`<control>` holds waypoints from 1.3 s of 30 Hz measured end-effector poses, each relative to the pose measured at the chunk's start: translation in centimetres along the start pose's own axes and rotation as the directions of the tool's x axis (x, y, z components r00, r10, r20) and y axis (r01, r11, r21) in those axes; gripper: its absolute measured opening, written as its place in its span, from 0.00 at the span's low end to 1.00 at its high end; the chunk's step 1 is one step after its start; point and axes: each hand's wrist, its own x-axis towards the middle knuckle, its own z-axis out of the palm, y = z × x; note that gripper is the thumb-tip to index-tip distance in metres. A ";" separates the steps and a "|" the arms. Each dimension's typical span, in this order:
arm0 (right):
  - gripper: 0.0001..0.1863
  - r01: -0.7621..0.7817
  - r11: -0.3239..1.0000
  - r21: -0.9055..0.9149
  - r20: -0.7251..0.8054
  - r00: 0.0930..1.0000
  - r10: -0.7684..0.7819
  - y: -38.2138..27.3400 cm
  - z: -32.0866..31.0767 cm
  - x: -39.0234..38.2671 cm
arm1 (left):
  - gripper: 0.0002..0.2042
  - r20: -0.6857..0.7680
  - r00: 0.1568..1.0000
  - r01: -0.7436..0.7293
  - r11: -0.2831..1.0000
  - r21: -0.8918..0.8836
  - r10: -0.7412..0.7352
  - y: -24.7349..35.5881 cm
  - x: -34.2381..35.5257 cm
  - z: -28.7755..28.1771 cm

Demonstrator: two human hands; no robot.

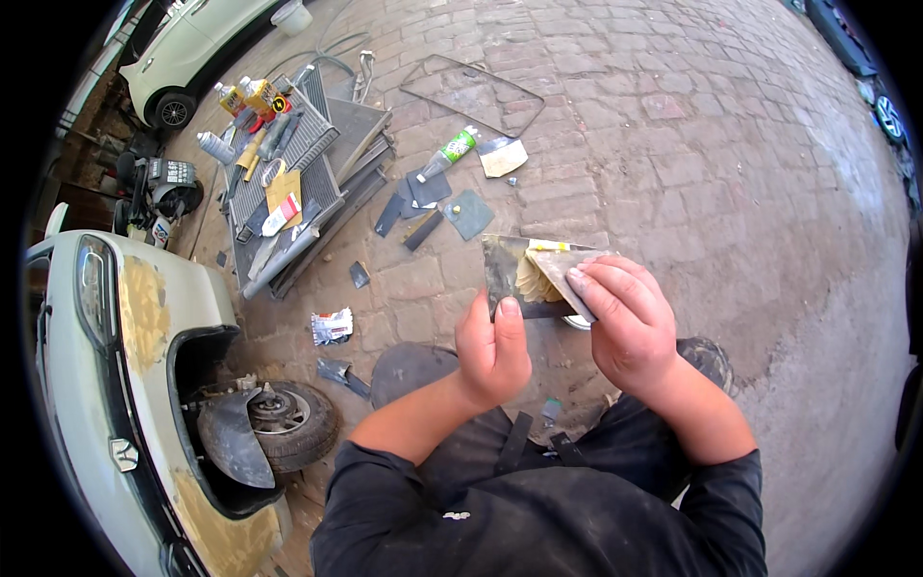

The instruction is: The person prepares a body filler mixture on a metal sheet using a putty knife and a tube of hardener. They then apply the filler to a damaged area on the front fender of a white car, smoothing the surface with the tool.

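My left hand (pixel 493 351) grips the near edge of a dark flat board (pixel 502 262), thumb on top. Ridged beige putty (pixel 532 281) lies on the board's face. In my right hand (pixel 632 322) is a grey flat putty spreader (pixel 562 269), its fingers spread over the upper face and its edge tilted against the putty. A strip of yellow and white shows along the board's far edge. Just below the board, part of a round white rim (pixel 578 322) peeks out, mostly hidden.
To the left stands a pale car (pixel 106 385) with beige patches on its fender and a wheel (pixel 288 423) in the open arch. Stacked radiators (pixel 317 125) carry bottles and tools. A green-labelled bottle (pixel 449 154), sandpaper sheets (pixel 469 213) and a wire frame (pixel 471 96) lie on the paving.
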 end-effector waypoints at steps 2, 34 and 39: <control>0.25 0.009 0.999 0.032 0.049 0.999 -0.011 -0.2 0.2 -0.2 | 0.11 -0.007 1.000 -0.008 1.000 0.001 0.008 0.0 0.0 0.1; 0.25 0.170 0.985 0.015 0.040 0.984 -0.171 -1.0 -1.8 0.0 | 0.13 0.177 0.960 0.260 0.927 -0.269 -0.218 -0.3 1.1 -2.7; 0.18 0.344 0.935 0.088 -0.037 0.939 -0.342 -1.6 -2.2 -0.9 | 0.24 0.442 0.777 0.624 0.449 -0.640 -0.449 4.9 3.1 -3.2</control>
